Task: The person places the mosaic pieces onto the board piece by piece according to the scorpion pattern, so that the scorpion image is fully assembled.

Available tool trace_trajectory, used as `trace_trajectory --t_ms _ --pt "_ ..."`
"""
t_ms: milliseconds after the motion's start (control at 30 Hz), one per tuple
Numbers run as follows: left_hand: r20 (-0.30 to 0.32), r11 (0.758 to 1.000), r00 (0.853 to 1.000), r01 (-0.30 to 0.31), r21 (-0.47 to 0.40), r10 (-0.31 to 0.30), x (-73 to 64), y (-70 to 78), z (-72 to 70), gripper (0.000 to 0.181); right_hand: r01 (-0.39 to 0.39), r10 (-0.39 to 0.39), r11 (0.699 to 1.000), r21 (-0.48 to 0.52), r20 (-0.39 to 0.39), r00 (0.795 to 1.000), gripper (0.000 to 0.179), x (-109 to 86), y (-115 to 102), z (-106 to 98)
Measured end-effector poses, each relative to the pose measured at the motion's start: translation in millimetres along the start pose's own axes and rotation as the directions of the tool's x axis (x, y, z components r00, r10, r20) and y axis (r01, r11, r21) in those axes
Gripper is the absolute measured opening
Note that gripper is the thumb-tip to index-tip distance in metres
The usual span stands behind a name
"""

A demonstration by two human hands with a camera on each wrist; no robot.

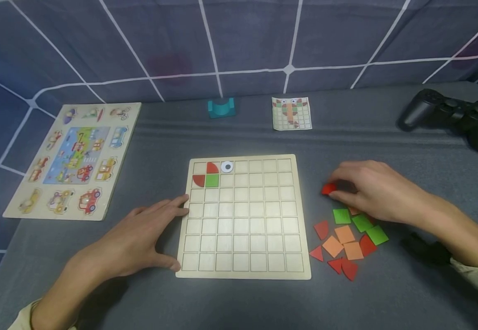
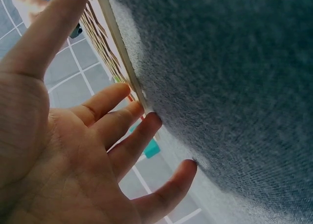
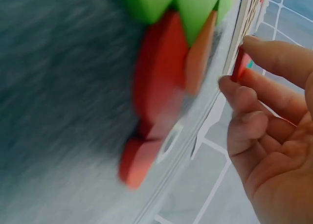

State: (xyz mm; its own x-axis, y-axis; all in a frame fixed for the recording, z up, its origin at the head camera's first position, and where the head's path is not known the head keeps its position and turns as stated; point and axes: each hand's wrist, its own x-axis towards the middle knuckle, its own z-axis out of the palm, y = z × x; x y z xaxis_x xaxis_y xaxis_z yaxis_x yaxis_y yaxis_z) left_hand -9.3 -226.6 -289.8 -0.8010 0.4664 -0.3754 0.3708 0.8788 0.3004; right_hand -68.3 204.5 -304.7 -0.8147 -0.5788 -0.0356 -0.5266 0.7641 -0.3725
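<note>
A pale wooden grid board point(image 1: 241, 225) lies on the grey cloth. Its upper left squares carry two red quarter-circle pieces point(image 1: 212, 167), a green square point(image 1: 211, 181) and a white eye piece point(image 1: 227, 167). My left hand point(image 1: 140, 238) spreads along the board's left side, fingertips and thumb at its edge. To the right of the board, my right hand point(image 1: 372, 189) pinches a red piece point(image 1: 328, 188) between thumb and fingers; its full outline is hidden. Below that hand lies a loose group of green squares point(image 1: 341, 216), orange squares point(image 1: 344, 234) and red pieces point(image 1: 349, 269).
Behind the board are a small pattern card point(image 1: 291, 120) and a teal stand point(image 1: 221, 108). A wooden vehicle puzzle point(image 1: 117, 158) lies at the left. The black game controller point(image 1: 453, 114) sits at the back right, before a blue cloth point(image 1: 255, 41) with white lines.
</note>
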Motion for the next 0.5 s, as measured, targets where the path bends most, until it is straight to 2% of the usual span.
trace_trajectory --t_ms 267,500 --pt "0.006 1.000 1.000 0.001 0.000 -0.001 0.1 0.1 0.5 0.106 0.128 -0.118 0.988 0.082 -0.122 0.985 0.011 21.3 -23.8 1.3" --pt "0.006 1.000 1.000 -0.005 0.003 0.005 0.3 -0.5 -0.5 0.104 0.192 -0.180 0.970 0.149 -0.094 0.979 0.008 51.6 -47.1 6.9"
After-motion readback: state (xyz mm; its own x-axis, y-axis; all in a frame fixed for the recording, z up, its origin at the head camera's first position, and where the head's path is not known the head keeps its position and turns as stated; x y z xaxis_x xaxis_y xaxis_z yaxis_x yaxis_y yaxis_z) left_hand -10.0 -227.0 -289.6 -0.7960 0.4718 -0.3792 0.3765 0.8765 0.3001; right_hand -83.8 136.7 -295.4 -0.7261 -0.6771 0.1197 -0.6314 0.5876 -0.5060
